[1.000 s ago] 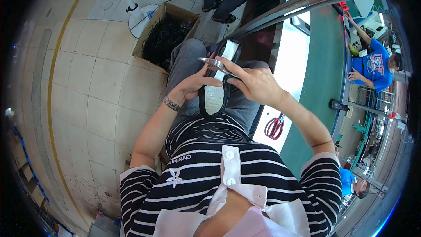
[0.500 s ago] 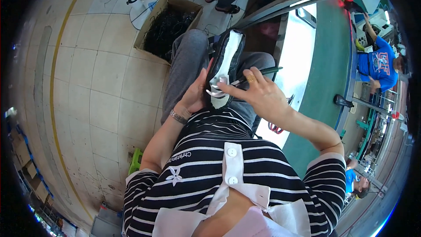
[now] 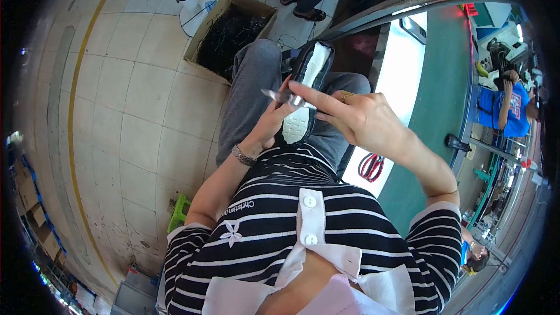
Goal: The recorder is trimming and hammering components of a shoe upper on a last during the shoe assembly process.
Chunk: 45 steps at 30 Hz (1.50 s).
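On my lap lies a black shoe [image 3: 296, 125], sole side up, with a white textured bottom and a dark gathered rim. My left hand [image 3: 269, 127] is closed around its left side and steadies it. Across its middle, my right hand [image 3: 370, 121] grips a hand tool [image 3: 291, 99] with a shiny metal end, blurred by motion. The metal tip points left, over my left thumb. My right index finger stretches along the tool, and the hand hides the handle.
A carton [image 3: 192, 52] of black scraps stands beyond my left knee, near a white fan [image 3: 189, 6]. To the right, red-looped scissors [image 3: 371, 167] and a phone [image 3: 413, 29] lie on a white worktop beside a green belt [image 3: 434, 76]. Co-workers sit across it.
The tool's metal end has swung out to the left, and its dark handle no longer shows. My right index finger has moved farther up and across the shoe. The white heel part is now uncovered.
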Available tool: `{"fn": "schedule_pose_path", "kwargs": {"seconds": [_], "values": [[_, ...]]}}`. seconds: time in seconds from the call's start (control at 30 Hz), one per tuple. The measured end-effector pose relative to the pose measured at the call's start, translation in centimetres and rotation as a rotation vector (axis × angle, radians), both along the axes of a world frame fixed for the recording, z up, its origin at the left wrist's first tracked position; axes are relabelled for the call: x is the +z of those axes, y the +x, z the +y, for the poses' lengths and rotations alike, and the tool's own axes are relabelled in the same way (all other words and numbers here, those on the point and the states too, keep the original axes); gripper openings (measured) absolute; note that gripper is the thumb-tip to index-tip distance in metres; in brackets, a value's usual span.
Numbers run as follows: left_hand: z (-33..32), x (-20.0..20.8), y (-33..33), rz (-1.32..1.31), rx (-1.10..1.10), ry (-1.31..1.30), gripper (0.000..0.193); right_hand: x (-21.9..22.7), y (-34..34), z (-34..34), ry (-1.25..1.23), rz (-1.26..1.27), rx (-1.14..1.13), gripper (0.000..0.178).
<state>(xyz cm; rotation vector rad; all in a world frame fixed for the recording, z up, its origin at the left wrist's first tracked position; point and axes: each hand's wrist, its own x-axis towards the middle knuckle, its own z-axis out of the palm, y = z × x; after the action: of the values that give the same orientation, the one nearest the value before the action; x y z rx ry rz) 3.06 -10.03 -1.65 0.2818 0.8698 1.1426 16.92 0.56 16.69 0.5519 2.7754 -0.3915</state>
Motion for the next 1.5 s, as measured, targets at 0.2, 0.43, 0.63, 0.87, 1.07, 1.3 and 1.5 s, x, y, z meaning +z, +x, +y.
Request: {"fn": "schedule_pose_path", "kwargs": {"seconds": [0.2,0.43,0.63,0.87,1.07,1.3,1.5], "values": [[0.3,0.0,-0.8,-0.037,-0.032,-0.027,0.048,-3.5,-0.3,-0.2,0.007,-0.272,-0.032,0.063],[0.1,0.5,-2.0,-0.138,-0.225,-0.021,0.072,-5.6,0.8,-0.8,0.037,-0.124,-0.028,0.066],[-2.2,-2.1,-1.6,-0.279,-0.23,0.122,0.076,-5.2,1.5,-1.2,-0.031,0.216,-0.135,0.064],[-1.1,0.7,-0.1,-0.322,0.085,0.034,0.06,-5.3,0.9,-0.4,-0.118,-0.137,-0.188,0.065],[-1.5,-0.6,1.5,0.259,0.177,0.175,0.064,-2.5,-0.1,-1.6,-0.093,0.231,-0.111,0.063],[-2.6,-0.4,-0.2,-0.006,-0.234,-0.015,0.059,-4.9,0.8,-3.5,-0.017,-0.271,0.008,0.072],[-3.0,0.3,-1.1,0.258,-0.38,0.038,0.032,-5.6,2.2,-5.2,-0.054,0.129,0.055,0.069]]}}
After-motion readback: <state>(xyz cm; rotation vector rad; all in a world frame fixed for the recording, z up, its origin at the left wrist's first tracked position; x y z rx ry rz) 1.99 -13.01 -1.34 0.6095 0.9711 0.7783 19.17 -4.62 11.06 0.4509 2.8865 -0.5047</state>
